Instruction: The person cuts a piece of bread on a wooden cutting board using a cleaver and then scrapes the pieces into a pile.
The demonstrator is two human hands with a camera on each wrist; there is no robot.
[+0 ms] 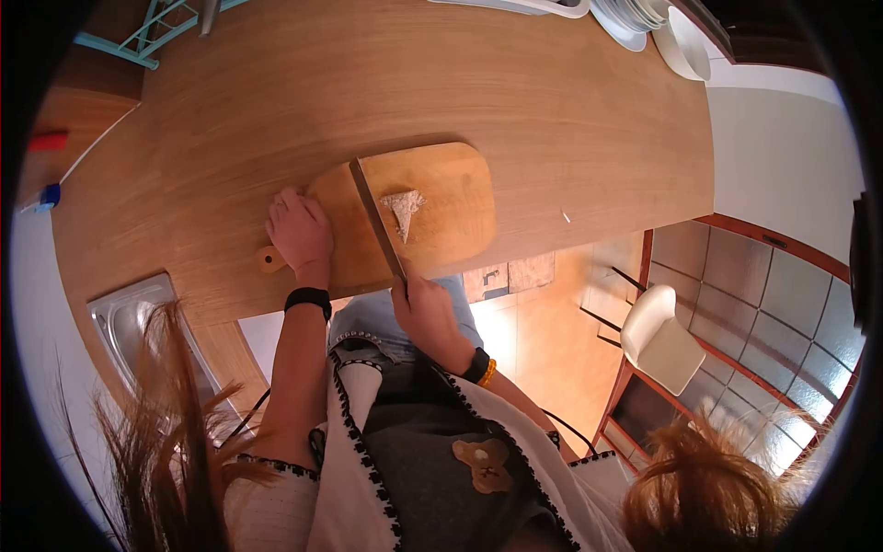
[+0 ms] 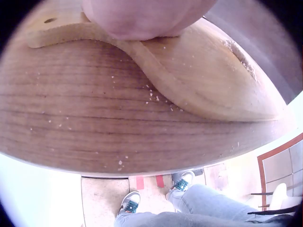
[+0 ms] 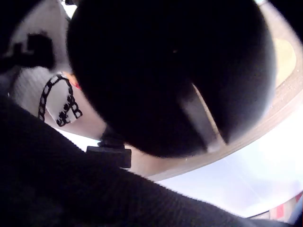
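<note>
Evidently, the right hand [image 1: 430, 317] was curled round the near end of a knife [image 1: 375, 215], whose long axis ran forward and slightly left from that grip, tip farthest away. Ahead of the grip, just right of the blade, a triangular piece [image 1: 403, 211] lay on the cutting board [image 1: 462, 202], narrow end gripward. Leftward, the left hand [image 1: 301, 232] rested on the board; its finger curl I couldn't tell.

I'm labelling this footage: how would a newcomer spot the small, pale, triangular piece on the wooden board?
On the broad brown wood-grained table lies a rounded, honey-coloured wooden cutting board. There, just right of the long, straight, dark knife blade, is the small, pale, triangular piece, its rough, mottled surface unlike the smooth blade.
</note>
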